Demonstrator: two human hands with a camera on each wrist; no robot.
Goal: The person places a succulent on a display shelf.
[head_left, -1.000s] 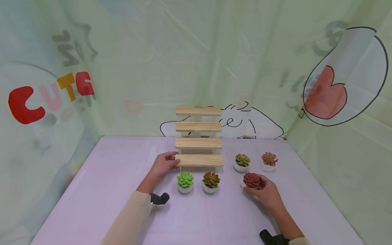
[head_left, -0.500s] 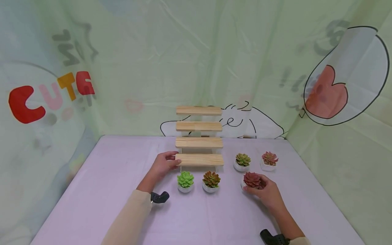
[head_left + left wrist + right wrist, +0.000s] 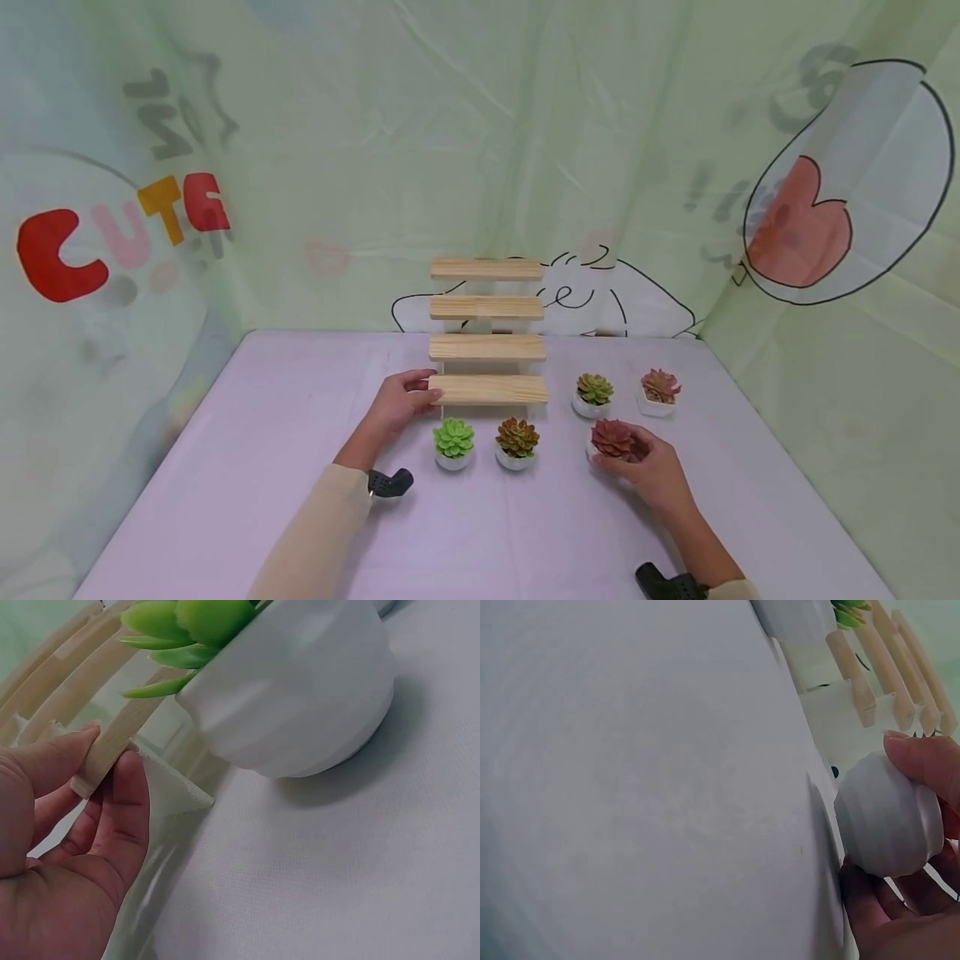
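My left hand (image 3: 399, 406) pinches the left end of the lowest board of a four-tier wooden plant stand (image 3: 491, 389), thumb on top and fingers below. In the left wrist view that board (image 3: 112, 746) is between thumb and fingers. My right hand (image 3: 658, 471) grips a dark red potted succulent (image 3: 611, 437) from its right side. The right wrist view shows thumb and fingers around its white pot (image 3: 889, 817); the leaves are hidden there. Close in front of the stand are a bright green succulent (image 3: 453, 439) and a brownish-red one (image 3: 517, 437), both in white pots.
Behind the right hand stand an olive-green succulent (image 3: 594, 390) in a round white pot and a pink one (image 3: 660, 387) in a square white pot. Printed curtains (image 3: 360, 167) hang close behind the table (image 3: 480, 533) and at both sides.
The dark red succulent has shifted slightly left in my right hand during the last half second. My left hand keeps its hold on the board, and the other pots stay put.
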